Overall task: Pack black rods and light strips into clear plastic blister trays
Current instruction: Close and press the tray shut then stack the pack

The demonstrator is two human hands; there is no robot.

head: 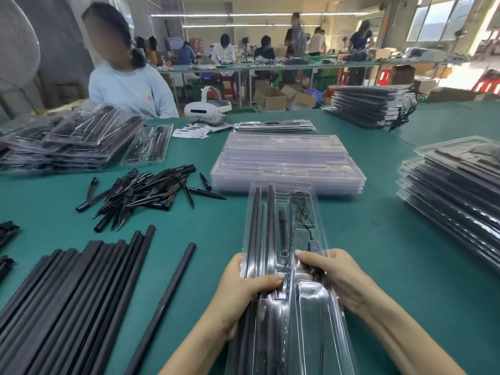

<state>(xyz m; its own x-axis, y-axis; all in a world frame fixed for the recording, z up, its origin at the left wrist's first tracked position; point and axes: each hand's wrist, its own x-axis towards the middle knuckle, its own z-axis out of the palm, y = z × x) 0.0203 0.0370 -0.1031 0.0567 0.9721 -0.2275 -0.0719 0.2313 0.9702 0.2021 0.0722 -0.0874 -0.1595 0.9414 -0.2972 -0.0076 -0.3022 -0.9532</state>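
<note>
With the left hand (250, 289) gripping the blister tray (286, 266) over its black rods (254, 228) and the right hand (328, 274) pinching the cable side, press evenly until everything seats, above the green table (378, 212)

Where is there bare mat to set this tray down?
Bare green mat lies right of the held tray, before the filled-tray stack. A narrower strip lies between the lone rod and the left hand. Crowded left: rod pile, spikes.
</note>
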